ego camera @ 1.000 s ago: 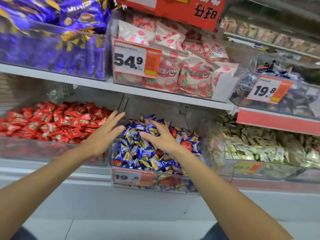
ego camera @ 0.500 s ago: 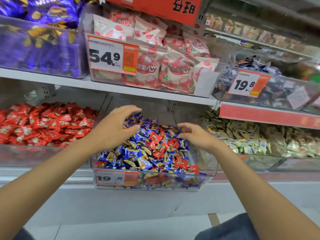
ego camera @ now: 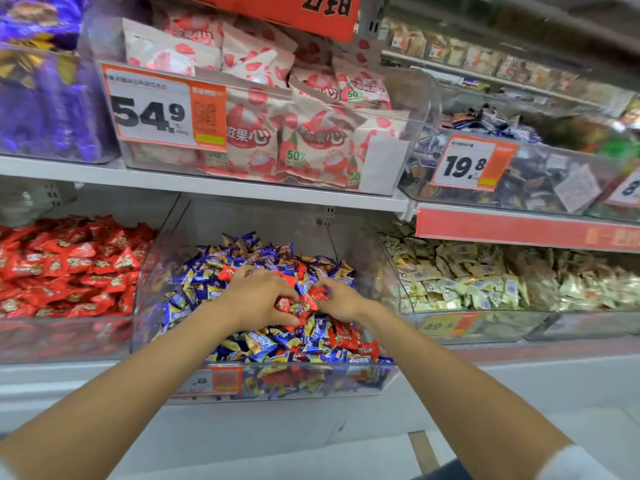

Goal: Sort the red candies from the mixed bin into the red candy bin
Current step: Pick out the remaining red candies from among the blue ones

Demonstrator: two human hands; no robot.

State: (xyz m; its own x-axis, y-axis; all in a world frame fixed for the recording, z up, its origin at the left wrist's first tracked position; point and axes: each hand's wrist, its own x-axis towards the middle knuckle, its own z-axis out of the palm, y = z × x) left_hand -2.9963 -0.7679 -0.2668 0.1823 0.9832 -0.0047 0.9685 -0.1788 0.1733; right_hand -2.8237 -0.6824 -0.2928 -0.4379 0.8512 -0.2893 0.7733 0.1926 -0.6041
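The clear mixed bin [ego camera: 277, 386] on the lower shelf holds blue-and-gold candies [ego camera: 256, 344] with red candies [ego camera: 349, 337] scattered among them. Both hands are down in its middle. My left hand [ego camera: 256, 299] curls its fingers round red candies [ego camera: 287, 304] in the pile. My right hand [ego camera: 341, 297] pinches a red candy [ego camera: 318, 292] beside the left hand's fingertips. To the left stands the red candy bin [ego camera: 62, 337], heaped with red wrappers [ego camera: 65, 265].
A bin of pale gold candies [ego camera: 485, 282] stands to the right of the mixed bin. The shelf edge [ego camera: 242, 187] above carries bags of pink-and-white sweets [ego camera: 298, 133], a purple candy bin [ego camera: 41, 109] and price tags.
Both hands have dropped from above the pile into it and come together at its middle, their fingers closing on red candies. The view has moved closer to the shelf.
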